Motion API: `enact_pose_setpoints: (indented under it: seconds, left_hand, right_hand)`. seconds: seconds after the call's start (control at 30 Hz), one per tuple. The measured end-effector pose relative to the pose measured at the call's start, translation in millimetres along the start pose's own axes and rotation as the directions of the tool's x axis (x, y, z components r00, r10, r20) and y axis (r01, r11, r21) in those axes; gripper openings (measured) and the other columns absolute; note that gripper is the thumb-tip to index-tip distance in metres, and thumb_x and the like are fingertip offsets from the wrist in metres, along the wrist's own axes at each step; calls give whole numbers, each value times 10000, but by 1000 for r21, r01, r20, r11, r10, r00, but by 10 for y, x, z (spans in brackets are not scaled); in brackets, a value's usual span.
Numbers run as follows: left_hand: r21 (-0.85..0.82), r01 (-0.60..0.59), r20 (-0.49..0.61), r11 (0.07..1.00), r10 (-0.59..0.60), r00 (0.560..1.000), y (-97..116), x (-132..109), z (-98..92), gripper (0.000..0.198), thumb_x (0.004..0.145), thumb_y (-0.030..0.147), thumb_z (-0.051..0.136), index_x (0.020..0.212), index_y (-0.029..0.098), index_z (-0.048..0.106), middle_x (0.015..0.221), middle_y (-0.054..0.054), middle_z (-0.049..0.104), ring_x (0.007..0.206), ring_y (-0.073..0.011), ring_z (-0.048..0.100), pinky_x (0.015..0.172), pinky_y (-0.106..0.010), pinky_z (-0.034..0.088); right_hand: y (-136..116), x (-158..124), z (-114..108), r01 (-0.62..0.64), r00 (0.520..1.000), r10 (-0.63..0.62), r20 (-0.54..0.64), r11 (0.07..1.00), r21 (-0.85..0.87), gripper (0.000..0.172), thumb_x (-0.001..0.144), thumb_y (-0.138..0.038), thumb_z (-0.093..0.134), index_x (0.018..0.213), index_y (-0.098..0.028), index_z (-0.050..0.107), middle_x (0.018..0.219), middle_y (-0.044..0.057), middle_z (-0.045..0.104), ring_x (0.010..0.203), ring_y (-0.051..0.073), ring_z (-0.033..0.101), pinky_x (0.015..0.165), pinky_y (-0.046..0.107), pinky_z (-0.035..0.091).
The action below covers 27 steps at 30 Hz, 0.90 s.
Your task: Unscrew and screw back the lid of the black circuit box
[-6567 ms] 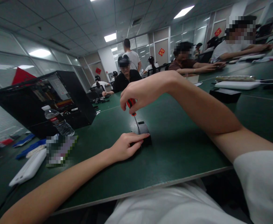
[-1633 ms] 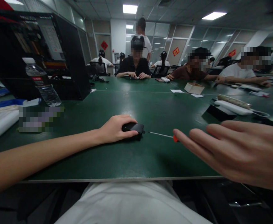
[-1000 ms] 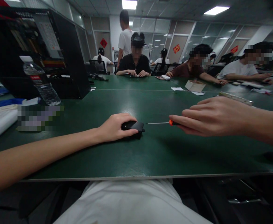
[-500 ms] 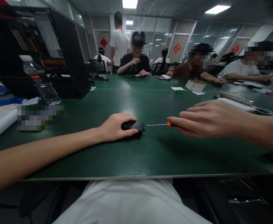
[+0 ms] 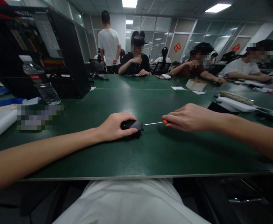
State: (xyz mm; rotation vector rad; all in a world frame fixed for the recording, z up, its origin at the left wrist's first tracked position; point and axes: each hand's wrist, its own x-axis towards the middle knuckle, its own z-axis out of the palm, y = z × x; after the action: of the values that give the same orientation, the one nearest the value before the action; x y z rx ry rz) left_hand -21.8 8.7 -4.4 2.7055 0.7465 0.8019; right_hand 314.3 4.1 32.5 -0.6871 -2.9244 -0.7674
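Note:
My left hand (image 5: 116, 126) is wrapped round a small black device (image 5: 134, 125) and holds it just over the green table (image 5: 131, 158). What kind of device it is I cannot make out. Opposite it, my right hand (image 5: 185, 118) grips the handle of a screwdriver (image 5: 153, 123), whose orange collar shows at the fingertips. The thin metal shaft runs leftward, and its tip meets the right end of the device. Most of the screwdriver's handle is hidden inside my right fingers.
At the left, a water bottle (image 5: 40, 81) stands beside a black open-sided case (image 5: 68, 56). A white device with a cable (image 5: 236, 104) lies at the right, and a small open box (image 5: 195, 85) sits farther back. Several people sit across the table.
My right hand has moved a little left and its wrist has turned, the screwdriver still in it. My left hand and the device have barely shifted. A standing person behind has moved left.

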Motion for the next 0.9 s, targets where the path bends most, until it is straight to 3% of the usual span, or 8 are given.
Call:
enact_pose_setpoints:
  seconds: [0.23, 0.53, 0.73, 0.9]
  left_hand:
    - [-38, 18, -7, 999, -19, 1000, 6, -5, -15, 351, 871, 435, 707, 1087, 158, 708, 1013, -67, 744, 903, -207, 687, 800, -290, 501]
    - [-49, 18, -18, 999, -18, 1000, 10, 2, -8, 355, 865, 439, 712, 1077, 153, 716, 1015, -73, 753, 907, -209, 690, 815, -294, 505]
    - [-57, 53, -45, 997, -56, 997, -14, -12, 0, 379, 841, 451, 738, 1078, 155, 735, 1014, -69, 769, 900, -211, 702, 813, -287, 506]
    - [-81, 80, -42, 994, -84, 996, -15, -10, 0, 382, 858, 486, 708, 1070, 169, 742, 967, -47, 772, 831, -196, 697, 738, -264, 491]
  right_hand:
    - [124, 236, 116, 96, 994, -94, 58, 995, -30, 393, 1075, -378, 318, 1092, -155, 641, 846, 76, 702, 672, 163, 600, 551, 275, 266]
    - [356, 577, 206, 191, 982, -188, 31, 976, -102, 347, 1074, -358, 335, 1152, -149, 602, 941, 89, 643, 808, 183, 551, 584, 276, 280]
    - [475, 890, 229, 325, 946, -321, 54, 941, -98, 408, 1089, -410, 272, 1105, -153, 588, 973, 92, 617, 838, 182, 532, 611, 288, 315]
    - [509, 1053, 317, 414, 910, -415, 4, 905, -101, 490, 1091, -453, 200, 1062, -152, 586, 916, 82, 598, 789, 177, 508, 600, 288, 307]
